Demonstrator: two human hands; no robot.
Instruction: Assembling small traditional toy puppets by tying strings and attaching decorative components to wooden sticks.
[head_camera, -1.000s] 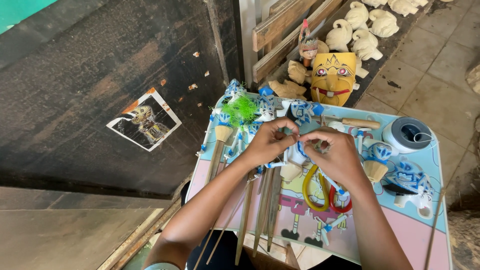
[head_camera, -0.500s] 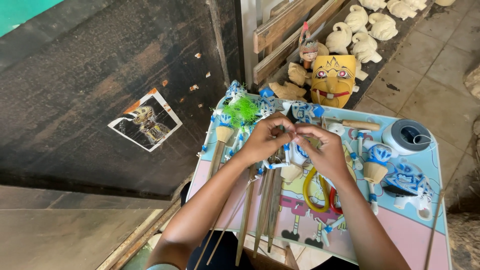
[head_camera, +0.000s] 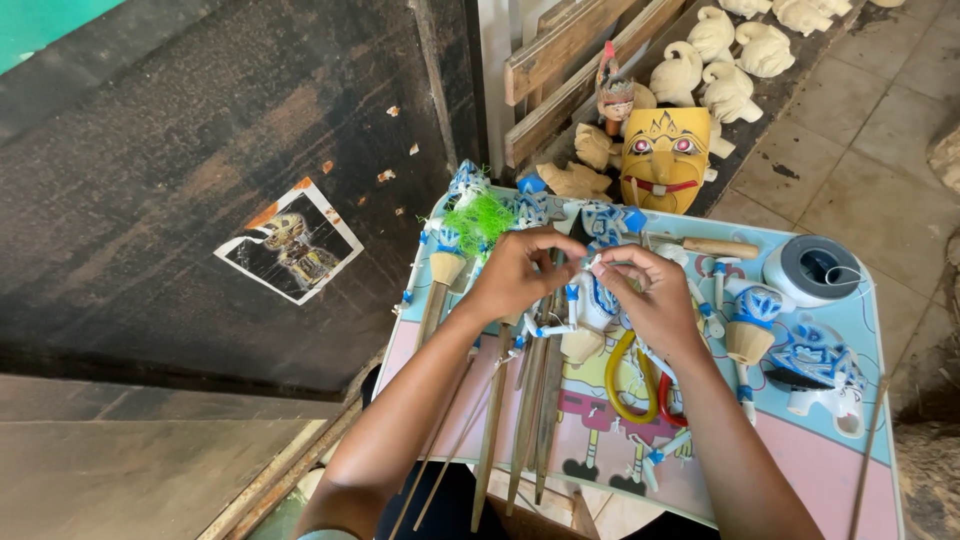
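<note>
Right now my left hand (head_camera: 515, 272) and right hand (head_camera: 650, 300) meet over the middle of the pastel cartoon-printed table (head_camera: 850, 470), both pinched narrow on a small blue-and-white painted wooden puppet figure (head_camera: 590, 305) held just above the top. I judge it light and stiff, but its thin jointed arms look fragile, so the firm torso is the safest place to hold. Pointed wooden rods (head_camera: 530, 420) lie beneath my left wrist, a yellow loop handle (head_camera: 622, 375) under the right. A grey spool of thread (head_camera: 812, 270) sits near the right edge, a yellow carved mask (head_camera: 664, 160) beyond the far edge; open room is scarce.
</note>
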